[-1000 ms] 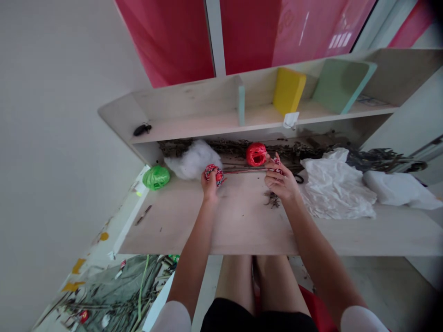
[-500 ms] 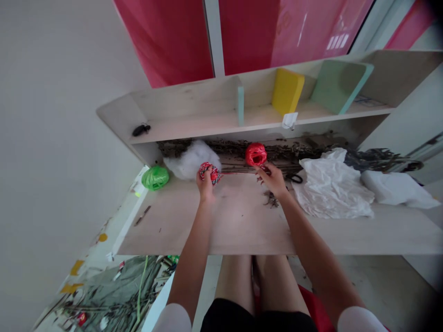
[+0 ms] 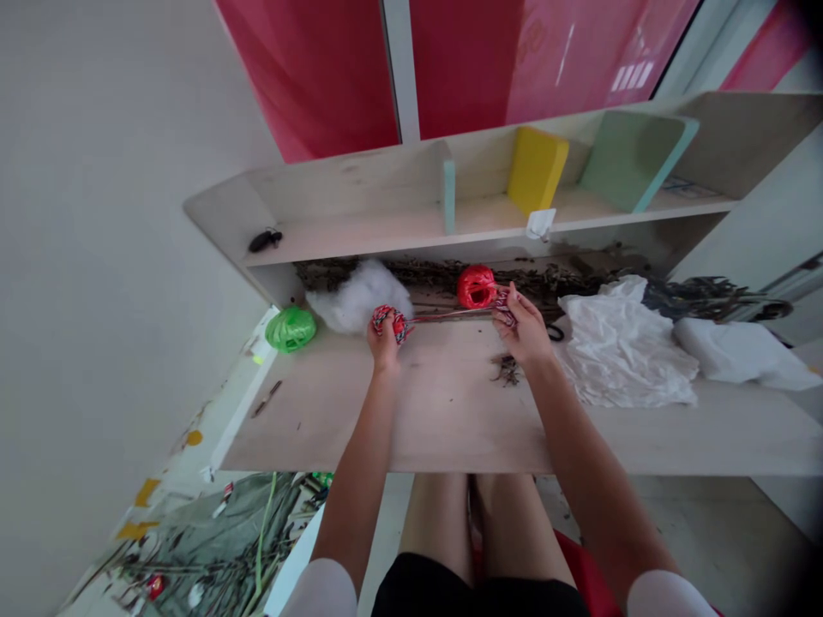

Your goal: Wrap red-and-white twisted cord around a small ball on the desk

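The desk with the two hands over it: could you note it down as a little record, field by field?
Left hand: gripping a ball of cord, red, white and dark
Right hand: holding a bundle of cord
Between the hands: strands stretched across
Toward the back: white fluff, red ball of string, dried stalks
Desk, left: green ball, pen-like stick
Desk, right: crumpled white sheet, material unclear

Prob. a home rm doubling as craft corner: pale wood desk (image 3: pixel 443 428) w/ shelf unit (image 3: pixel 360 233) & coloured dividers (image 3: pixel 535 170), red-curtained window (image 3: pixel 334 77), plain wall (image 3: pixel 96 214). Craft bits about: multicolour cord ball (image 3: pixel 399 326), red twine ball (image 3: pixel 474 279), green twine ball (image 3: pixel 291 330), white fluff (image 3: pixel 352 298), dried stems (image 3: pixel 443 277) at back; more stems (image 3: pixel 257 548) on floor, lower L.
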A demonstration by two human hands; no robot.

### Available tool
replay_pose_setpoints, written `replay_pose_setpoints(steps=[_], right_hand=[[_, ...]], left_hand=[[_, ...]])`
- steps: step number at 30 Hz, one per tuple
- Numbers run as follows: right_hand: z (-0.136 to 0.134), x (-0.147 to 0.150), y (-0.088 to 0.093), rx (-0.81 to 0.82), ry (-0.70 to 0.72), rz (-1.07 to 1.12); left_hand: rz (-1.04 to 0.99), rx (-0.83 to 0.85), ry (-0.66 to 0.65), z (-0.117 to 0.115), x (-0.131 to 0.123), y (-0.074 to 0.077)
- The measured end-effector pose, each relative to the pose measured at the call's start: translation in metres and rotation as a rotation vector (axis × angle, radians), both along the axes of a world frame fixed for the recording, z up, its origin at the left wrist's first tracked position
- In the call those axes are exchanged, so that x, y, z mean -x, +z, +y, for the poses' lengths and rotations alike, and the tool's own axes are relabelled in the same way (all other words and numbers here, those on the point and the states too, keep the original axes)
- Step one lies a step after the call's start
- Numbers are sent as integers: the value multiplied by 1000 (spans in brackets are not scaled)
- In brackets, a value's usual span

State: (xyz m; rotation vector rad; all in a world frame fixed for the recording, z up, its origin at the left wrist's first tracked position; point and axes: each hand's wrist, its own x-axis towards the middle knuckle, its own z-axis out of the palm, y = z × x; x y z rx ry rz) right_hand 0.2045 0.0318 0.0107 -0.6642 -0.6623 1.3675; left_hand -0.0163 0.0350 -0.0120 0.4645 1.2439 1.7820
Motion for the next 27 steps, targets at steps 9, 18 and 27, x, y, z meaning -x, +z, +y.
replay_pose_setpoints(steps=[9,18,27], right_hand=[[-16,-10,13,-57,264,30],[-3,0,-2,67,148,-124],[-7,2,-4,56,156,-474]], left_hand=[[6,44,-2,-3,-4,4],[-183,-2,-173,-9,6,13],[-375,35,-445,-19,5,26]])
